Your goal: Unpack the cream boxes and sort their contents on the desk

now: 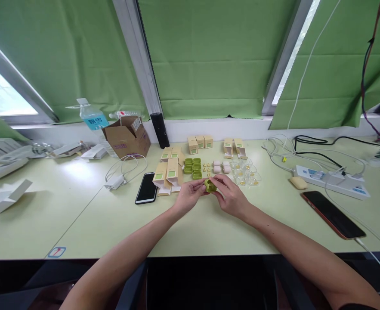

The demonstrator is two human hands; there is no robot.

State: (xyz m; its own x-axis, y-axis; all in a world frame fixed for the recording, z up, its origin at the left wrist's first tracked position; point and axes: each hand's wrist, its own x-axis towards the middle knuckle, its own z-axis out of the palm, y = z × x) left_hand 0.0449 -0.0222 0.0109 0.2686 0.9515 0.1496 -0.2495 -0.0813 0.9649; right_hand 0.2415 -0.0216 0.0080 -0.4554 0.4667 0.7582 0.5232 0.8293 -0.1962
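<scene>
Sm green cup (210, 186) is held betw fingertips of L hand (189, 196) & R hand (231, 196) over counter (209, 234), nr loose yellow pcs (208, 170); if fingertip grip were slackened, cup might be dropped & pcs knocked askew.

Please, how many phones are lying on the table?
2. One phone lies just left of the beige boxes; another phone lies at right, in front of the power strip.

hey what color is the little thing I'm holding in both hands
The piece is olive green, seen best in the head view.
</scene>
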